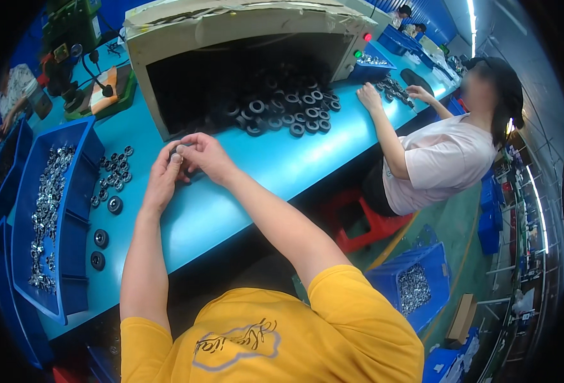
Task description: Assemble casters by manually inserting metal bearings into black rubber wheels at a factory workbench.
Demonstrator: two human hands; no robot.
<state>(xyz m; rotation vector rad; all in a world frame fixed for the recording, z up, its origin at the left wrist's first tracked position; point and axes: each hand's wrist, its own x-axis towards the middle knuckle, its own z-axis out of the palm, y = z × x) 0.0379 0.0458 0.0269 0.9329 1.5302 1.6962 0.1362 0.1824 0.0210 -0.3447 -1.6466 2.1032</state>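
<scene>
Both hands meeting at the near left corner of a box-like housing, above the blue tabletop.
Left hand (159, 180) and right hand (207, 157): fingers drawn in narrow, tips together; cannot tell what they hold, fingers cover it. Black rings (300, 117) heaped at the mouth of the pale housing (250, 24), right of the hands, spilling onto the tabletop (196, 226). Left of the hands, three dark wheels (115, 205) in a loose line; small metal-and-dark parts (117, 172) clustered beyond them, beside a blue bin (78, 207) of shiny metal pieces (51, 195). Co-worker (441, 156) in a pale shirt at right.
</scene>
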